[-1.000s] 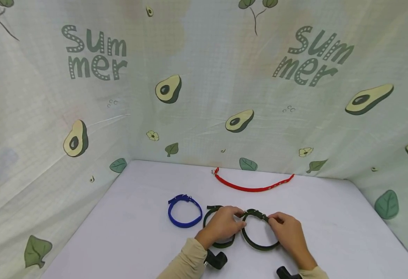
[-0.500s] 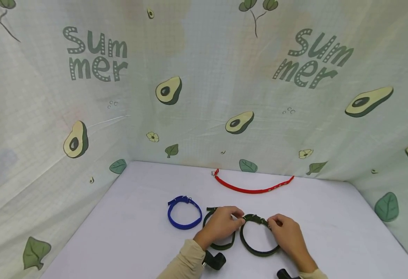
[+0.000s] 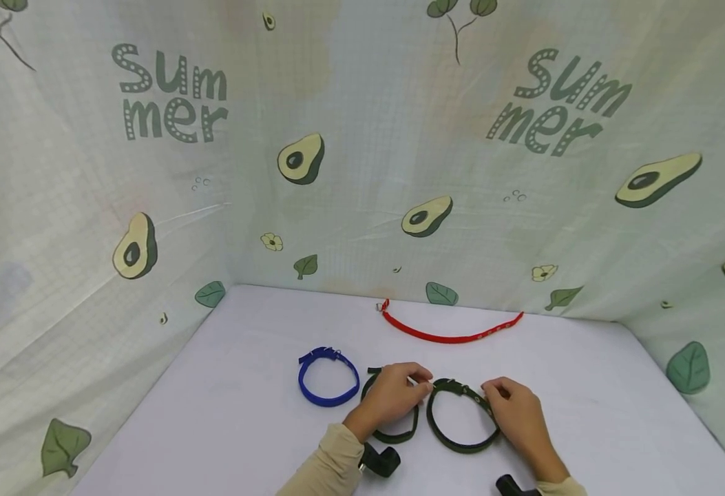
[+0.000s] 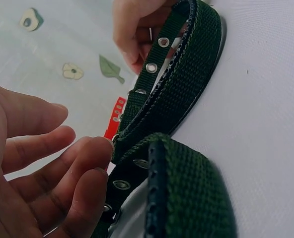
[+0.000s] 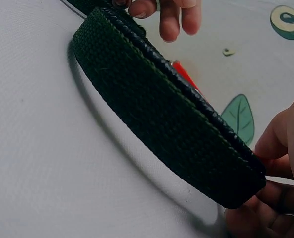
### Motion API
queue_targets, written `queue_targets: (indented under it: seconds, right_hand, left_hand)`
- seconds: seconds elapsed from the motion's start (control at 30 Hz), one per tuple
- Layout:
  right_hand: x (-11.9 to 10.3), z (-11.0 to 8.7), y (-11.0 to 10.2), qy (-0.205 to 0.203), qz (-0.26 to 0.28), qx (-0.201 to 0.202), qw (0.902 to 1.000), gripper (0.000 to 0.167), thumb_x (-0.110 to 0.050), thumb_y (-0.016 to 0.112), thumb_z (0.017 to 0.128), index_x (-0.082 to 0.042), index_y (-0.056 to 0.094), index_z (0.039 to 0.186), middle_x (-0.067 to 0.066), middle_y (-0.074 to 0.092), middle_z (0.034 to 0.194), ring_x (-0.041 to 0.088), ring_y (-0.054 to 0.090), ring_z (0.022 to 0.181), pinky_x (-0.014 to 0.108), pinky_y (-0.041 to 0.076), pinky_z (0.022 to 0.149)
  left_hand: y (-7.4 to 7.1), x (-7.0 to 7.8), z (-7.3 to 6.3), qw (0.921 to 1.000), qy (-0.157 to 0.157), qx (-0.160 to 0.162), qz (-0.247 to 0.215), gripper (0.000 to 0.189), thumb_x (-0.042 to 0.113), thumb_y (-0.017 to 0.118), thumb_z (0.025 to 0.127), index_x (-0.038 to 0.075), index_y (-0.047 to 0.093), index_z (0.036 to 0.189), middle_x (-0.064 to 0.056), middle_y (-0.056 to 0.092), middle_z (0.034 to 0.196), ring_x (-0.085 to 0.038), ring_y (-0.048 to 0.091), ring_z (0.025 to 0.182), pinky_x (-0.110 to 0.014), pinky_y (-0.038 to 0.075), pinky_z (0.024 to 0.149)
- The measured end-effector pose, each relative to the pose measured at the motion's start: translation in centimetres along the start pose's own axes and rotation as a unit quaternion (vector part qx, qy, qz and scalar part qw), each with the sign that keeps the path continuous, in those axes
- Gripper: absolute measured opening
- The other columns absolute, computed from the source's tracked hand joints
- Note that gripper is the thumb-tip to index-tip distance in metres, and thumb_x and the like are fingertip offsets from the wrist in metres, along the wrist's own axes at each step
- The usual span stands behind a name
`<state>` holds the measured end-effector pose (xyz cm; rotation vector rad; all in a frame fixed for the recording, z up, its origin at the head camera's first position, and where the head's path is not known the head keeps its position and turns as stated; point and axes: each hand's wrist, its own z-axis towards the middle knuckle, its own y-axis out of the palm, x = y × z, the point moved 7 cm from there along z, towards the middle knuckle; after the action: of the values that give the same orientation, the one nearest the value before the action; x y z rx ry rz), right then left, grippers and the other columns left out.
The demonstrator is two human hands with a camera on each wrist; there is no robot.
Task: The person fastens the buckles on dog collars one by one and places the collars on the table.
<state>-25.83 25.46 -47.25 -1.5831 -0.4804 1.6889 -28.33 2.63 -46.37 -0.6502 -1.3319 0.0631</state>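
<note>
A dark green webbing dog collar (image 3: 461, 448), buckled into a loop, lies between my hands; eyelets (image 4: 152, 68) line its strap. My left hand (image 3: 393, 398) is beside its upper left edge, thumb apart from the loosely bent fingers (image 4: 90, 153). Under that hand lies a second dark green dog collar (image 3: 394, 439), partly covered. My right hand (image 3: 517, 417) is at the loop's right side. Its fingertips show just outside the strap in the head view, and close behind the collar's bend (image 5: 236, 178) in the right wrist view.
Left of the green collars lies a blue dog collar (image 3: 328, 401), looped. A red dog collar (image 3: 445, 339) lies stretched out near the back of the white table (image 3: 244, 427). Printed cloth (image 3: 350, 227) walls the table at the back and sides. Black wrist mounts (image 3: 382, 461) sit below the hands.
The right hand has shifted slightly right, uncovering strap and eyelets that its fingers covered before. The green loop came a little nearer at first. The left hand stays nearly in place, its fingertips now off the loop.
</note>
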Motion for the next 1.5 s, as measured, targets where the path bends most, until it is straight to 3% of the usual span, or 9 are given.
queue_targets:
  seconds: [0.37, 0.5, 0.7, 1.03, 1.27, 1.5]
  right_hand:
    - [0.1, 0.0, 0.1, 0.012, 0.01, -0.005, 0.9999, 0.018, -0.018, 0.062, 0.094, -0.008, 0.076, 0.091, -0.002, 0.067, 0.074, 0.017, 0.058, 0.074, 0.034, 0.045, 0.07]
    - [0.4, 0.3, 0.3, 0.025, 0.036, -0.015, 0.9989, 0.019, -0.019, 0.061, 0.096, -0.005, 0.075, 0.094, -0.001, 0.068, 0.075, 0.015, 0.059, 0.07, 0.029, 0.046, 0.063]
    - [1.1, 1.1, 0.2, 0.061, 0.072, -0.044, 0.9946, 0.024, -0.022, 0.059, 0.098, -0.002, 0.073, 0.098, 0.001, 0.068, 0.076, 0.013, 0.06, 0.067, 0.027, 0.049, 0.053]
    - [0.8, 3.3, -0.3, 0.058, 0.067, -0.071, 0.9936, 0.028, -0.023, 0.054, 0.1, 0.001, 0.069, 0.104, 0.004, 0.064, 0.076, 0.017, 0.058, 0.067, 0.03, 0.049, 0.055]
    - [0.9, 4.9, -0.4, 0.042, 0.061, -0.058, 0.9955, 0.03, -0.022, 0.052, 0.099, 0.004, 0.065, 0.108, 0.004, 0.063, 0.075, 0.016, 0.057, 0.063, 0.029, 0.046, 0.053]
    - [0.8, 6.6, -0.5, 0.036, 0.059, -0.056, 0.996, 0.034, -0.02, 0.05, 0.098, 0.007, 0.062, 0.116, 0.007, 0.066, 0.078, 0.015, 0.059, 0.063, 0.03, 0.047, 0.055]
  left_hand:
    - [-0.3, -0.1, -0.1, 0.9998, -0.007, 0.015, -0.013, 0.02, 0.02, 0.067, 0.097, 0.007, 0.073, 0.111, 0.006, 0.068, 0.084, -0.004, 0.061, 0.065, -0.025, 0.048, 0.059]
    - [-0.6, -0.3, 0.0, 0.9996, -0.009, 0.021, -0.017, 0.02, 0.021, 0.065, 0.098, 0.007, 0.073, 0.111, 0.001, 0.069, 0.083, -0.005, 0.061, 0.065, -0.025, 0.048, 0.06]
    - [-1.7, -0.5, 0.1, 0.9981, 0.006, 0.056, -0.024, 0.019, 0.017, 0.066, 0.097, 0.004, 0.073, 0.109, 0.004, 0.067, 0.082, -0.005, 0.061, 0.064, -0.024, 0.05, 0.06]
    - [-4.2, -0.5, 0.6, 0.9972, 0.012, 0.071, 0.02, 0.019, 0.016, 0.064, 0.098, 0.003, 0.073, 0.109, 0.003, 0.067, 0.082, -0.005, 0.061, 0.064, -0.024, 0.049, 0.059]
    - [-5.9, -0.6, 1.8, 0.9915, 0.0, 0.081, 0.102, 0.02, 0.021, 0.064, 0.099, 0.01, 0.074, 0.11, 0.01, 0.066, 0.087, -0.006, 0.057, 0.075, -0.026, 0.049, 0.064]
    - [-6.8, -1.6, 3.3, 0.9854, -0.037, 0.072, 0.15, 0.014, 0.024, 0.066, 0.097, 0.015, 0.075, 0.104, 0.006, 0.067, 0.089, -0.009, 0.058, 0.078, -0.03, 0.05, 0.069]
